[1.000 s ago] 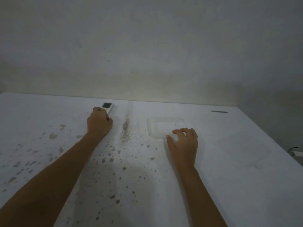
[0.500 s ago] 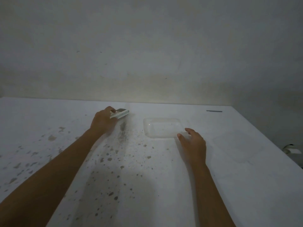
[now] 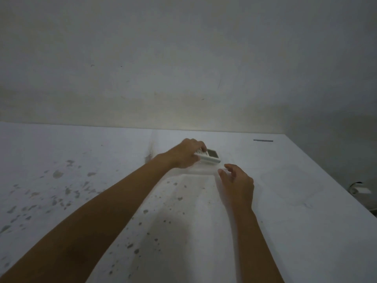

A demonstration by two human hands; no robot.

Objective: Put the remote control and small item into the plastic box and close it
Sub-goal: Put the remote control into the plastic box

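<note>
Left hand [image 3: 183, 155], grip holding the remote control [image 3: 210, 157], has moved rightward over the plastic box [image 3: 201, 170]; right hand [image 3: 237, 183] stays open.

White worktop [image 3: 285, 231], speckled w/ dark spots on left & centre. Dark streak [image 3: 151, 149] near back edge. Short dark strip [image 3: 263, 140] flat at far right corner. Plain grey wall [image 3: 183, 58] behind. Small white object w/ cable [image 3: 360, 188] beyond worktop's right edge.

A single head-worn wide-angle view looks forward and down from above the near edge of the white table [image 3: 306, 231], facing the wall [image 3: 183, 58] at 12 o'clock. Both forearms enter from 6 o'clock, close to the lens. The table's far edge lies mid-frame.
</note>
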